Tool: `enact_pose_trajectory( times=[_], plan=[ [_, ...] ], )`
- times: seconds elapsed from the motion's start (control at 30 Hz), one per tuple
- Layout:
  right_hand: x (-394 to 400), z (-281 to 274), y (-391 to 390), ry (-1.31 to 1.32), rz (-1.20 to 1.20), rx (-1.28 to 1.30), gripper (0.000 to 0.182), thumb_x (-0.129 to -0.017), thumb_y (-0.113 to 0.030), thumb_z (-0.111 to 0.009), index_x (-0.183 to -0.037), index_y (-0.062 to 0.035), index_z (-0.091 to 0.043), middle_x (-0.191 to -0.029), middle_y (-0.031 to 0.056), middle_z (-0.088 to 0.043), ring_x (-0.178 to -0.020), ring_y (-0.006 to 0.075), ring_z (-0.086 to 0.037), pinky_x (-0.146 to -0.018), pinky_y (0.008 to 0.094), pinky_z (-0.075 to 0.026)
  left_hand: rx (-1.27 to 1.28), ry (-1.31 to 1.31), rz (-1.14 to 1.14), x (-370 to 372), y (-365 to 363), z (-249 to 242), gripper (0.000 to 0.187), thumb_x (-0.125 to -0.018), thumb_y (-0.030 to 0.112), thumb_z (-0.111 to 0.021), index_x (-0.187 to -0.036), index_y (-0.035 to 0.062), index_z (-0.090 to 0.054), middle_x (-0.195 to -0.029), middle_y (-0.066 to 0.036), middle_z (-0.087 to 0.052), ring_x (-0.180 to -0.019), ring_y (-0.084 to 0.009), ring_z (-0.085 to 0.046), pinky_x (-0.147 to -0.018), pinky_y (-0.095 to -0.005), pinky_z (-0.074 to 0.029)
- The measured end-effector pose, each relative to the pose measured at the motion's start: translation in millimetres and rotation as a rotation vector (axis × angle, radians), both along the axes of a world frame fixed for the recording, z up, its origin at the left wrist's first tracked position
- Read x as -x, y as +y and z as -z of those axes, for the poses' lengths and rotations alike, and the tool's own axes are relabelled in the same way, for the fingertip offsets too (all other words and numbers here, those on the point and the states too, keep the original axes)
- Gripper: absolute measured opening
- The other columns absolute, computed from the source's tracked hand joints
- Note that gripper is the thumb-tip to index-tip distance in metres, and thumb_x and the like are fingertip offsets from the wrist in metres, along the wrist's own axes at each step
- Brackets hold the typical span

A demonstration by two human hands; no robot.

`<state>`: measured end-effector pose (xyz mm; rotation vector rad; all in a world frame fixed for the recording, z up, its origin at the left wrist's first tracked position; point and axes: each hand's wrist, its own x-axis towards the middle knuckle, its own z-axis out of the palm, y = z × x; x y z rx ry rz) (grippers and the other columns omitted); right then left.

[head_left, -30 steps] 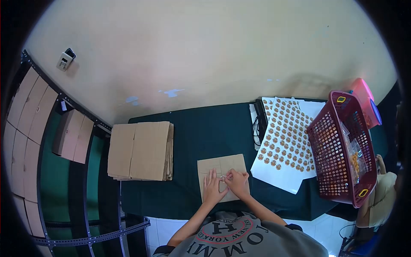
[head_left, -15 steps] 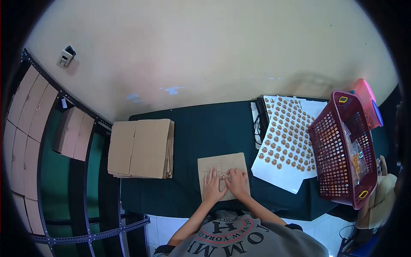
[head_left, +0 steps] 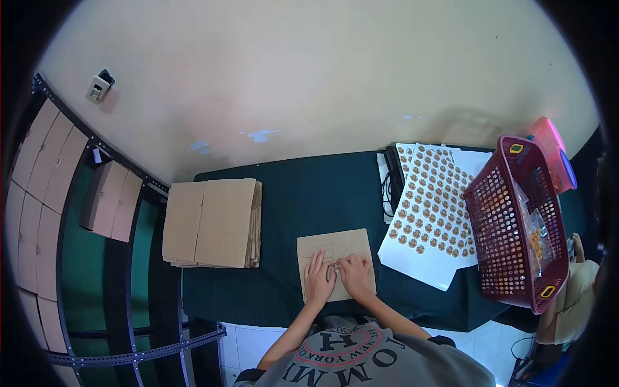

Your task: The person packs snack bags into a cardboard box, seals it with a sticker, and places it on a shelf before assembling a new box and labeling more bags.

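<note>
A flat piece of brown cardboard (head_left: pixel 353 240) lies at the front of the dark green tablecloth, its faint crease lines showing. My left hand (head_left: pixel 318 277) rests on its left half with fingers stretched out, palm down. My right hand (head_left: pixel 354 274) is on the right half, fingers bent and drawn together, their tips close to the left hand's thumb. Between the two hands is a small pale thing, mostly covered by the fingers, too small to name.
Folded cardboard (head_left: pixel 222 222) is stacked on the left. Sheets of round stickers (head_left: pixel 429 200) lie to the right, beside a maroon plastic basket (head_left: pixel 509 238) holding clear packets. A metal shelf rack (head_left: pixel 138 353) with cardboard boxes (head_left: pixel 51 168) stands far left.
The right fingertips have shifted slightly left and cover more of the small pale thing. My left hand has barely moved, and the cardboard stays in place.
</note>
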<state>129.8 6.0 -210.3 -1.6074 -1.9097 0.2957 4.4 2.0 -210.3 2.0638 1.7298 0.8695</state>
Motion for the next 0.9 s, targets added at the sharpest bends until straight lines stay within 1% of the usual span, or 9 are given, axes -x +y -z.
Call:
enact_pose_trajectory(
  times=[0.27,0.4,0.53,0.63,0.67,0.73,0.77,0.87,0.9],
  plan=[
    [3,1,2,-0.07,-0.002,0.054,0.012,-0.078,-0.021,-0.057,-0.083,-0.0104,-0.06,-0.082,0.0064,-0.049,-0.085,0.0227,-0.048,-0.079,0.0421,-0.029,-0.066,0.045,0.003,0,-1,0,0.017,-0.08,0.019,-0.055,-0.089,0.0053,-0.06,-0.134,-0.015,-0.041,-0.124,-0.0309,-0.038,-0.098,-0.0427,-0.03],
    [3,3,0,-0.084,-0.038,0.045,0.016,-0.079,-0.022,-0.055,-0.087,-0.0088,-0.058,-0.085,0.009,-0.049,-0.088,0.0254,-0.047,-0.08,0.0433,-0.029,-0.081,0.072,0.013,0,-3,2,0.02,-0.082,0.02,-0.054,-0.092,0.0041,-0.06,-0.133,-0.016,-0.042,-0.123,-0.0303,-0.038,-0.098,-0.0424,-0.03],
    [5,10,-2,-0.241,-0.052,-0.085,0.02,-0.079,-0.023,-0.054,-0.09,-0.0071,-0.056,-0.087,0.0101,-0.048,-0.089,0.0263,-0.046,-0.081,0.0445,-0.029,-0.085,0.153,-0.01,-2,-4,8,0.019,-0.082,0.019,-0.053,-0.093,0.0055,-0.061,-0.132,-0.013,-0.043,-0.124,-0.0286,-0.038,-0.098,-0.0416,-0.029],
    [9,17,1,-0.257,-0.019,-0.028,0.019,-0.081,-0.023,-0.052,-0.093,-0.0089,-0.054,-0.092,0.0094,-0.049,-0.092,0.0253,-0.046,-0.083,0.0471,-0.029,-0.111,0.124,-0.03,-1,0,4,0.016,-0.079,0.019,-0.057,-0.088,0.0071,-0.063,-0.128,-0.01,-0.047,-0.119,-0.0274,-0.042,-0.094,-0.0408,-0.032],
    [11,20,1,-0.264,0.0,-0.023,0.018,-0.08,-0.023,-0.052,-0.092,-0.0088,-0.054,-0.092,0.0099,-0.049,-0.092,0.0258,-0.047,-0.084,0.0475,-0.029,-0.11,0.119,-0.03,0,2,2,0.016,-0.079,0.019,-0.057,-0.088,0.0071,-0.063,-0.128,-0.01,-0.047,-0.119,-0.0274,-0.042,-0.094,-0.0408,-0.032],
    [12,18,2,-0.273,0.015,-0.016,0.017,-0.08,-0.022,-0.053,-0.091,-0.0086,-0.054,-0.092,0.0103,-0.049,-0.092,0.0264,-0.047,-0.085,0.0479,-0.029,-0.1,0.098,0.017,3,3,-6,0.014,-0.077,0.018,-0.06,-0.085,0.007,-0.063,-0.123,-0.013,-0.049,-0.112,-0.0302,-0.045,-0.088,-0.042,-0.035],
    [11,18,4,-0.264,0.028,-0.004,0.017,-0.079,-0.021,-0.053,-0.09,-0.0084,-0.054,-0.092,0.0107,-0.049,-0.092,0.0268,-0.048,-0.083,0.0472,-0.03,-0.134,0.088,0.021,4,5,-3,0.014,-0.076,0.02,-0.062,-0.083,0.008,-0.063,-0.121,-0.012,-0.05,-0.109,-0.0298,-0.046,-0.085,-0.0427,-0.036],
    [10,16,9,-0.236,0.033,0.036,0.017,-0.077,-0.02,-0.055,-0.09,-0.0081,-0.054,-0.091,0.0111,-0.05,-0.09,0.0271,-0.049,-0.08,0.0459,-0.03,-0.102,0.11,0.024,5,7,-9,0.014,-0.076,0.021,-0.062,-0.082,0.0086,-0.064,-0.121,-0.011,-0.049,-0.11,-0.0293,-0.044,-0.084,-0.0431,-0.036],
    [10,17,11,-0.219,0.029,0.061,0.018,-0.076,-0.019,-0.056,-0.089,-0.008,-0.053,-0.091,0.0112,-0.05,-0.09,0.027,-0.05,-0.078,0.0451,-0.03,-0.067,0.156,0.027,5,7,-10,0.015,-0.075,0.022,-0.063,-0.085,0.0103,-0.063,-0.123,-0.01,-0.047,-0.111,-0.0287,-0.043,-0.084,-0.043,-0.036]
  ],
)
